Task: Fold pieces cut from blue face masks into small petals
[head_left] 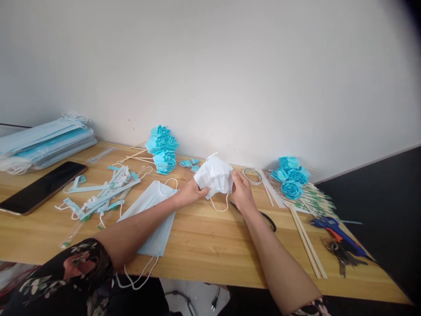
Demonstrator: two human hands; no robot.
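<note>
Between my two hands a face mask (215, 174) is held up above the middle of the table, its pleats pulled open and its white ear loops hanging free. My left hand (192, 192) grips its lower left edge, the thumb on the near side. My right hand (242, 186) pinches the right edge. Below my right forearm and wrist lie scissors (270, 220) with black handles, partly covered. More face masks (153, 241) lie flat on the table under my left forearm.
Blue flowers on sticks (162, 149) lie at the back, with more blue flowers (292, 177) at right. Cut strips (105, 193) and a phone (42, 186) are at left, beside a mask stack (49, 140). A tape roll (252, 176), sticks (307, 241) and a glue gun (340, 235) lie rightward.
</note>
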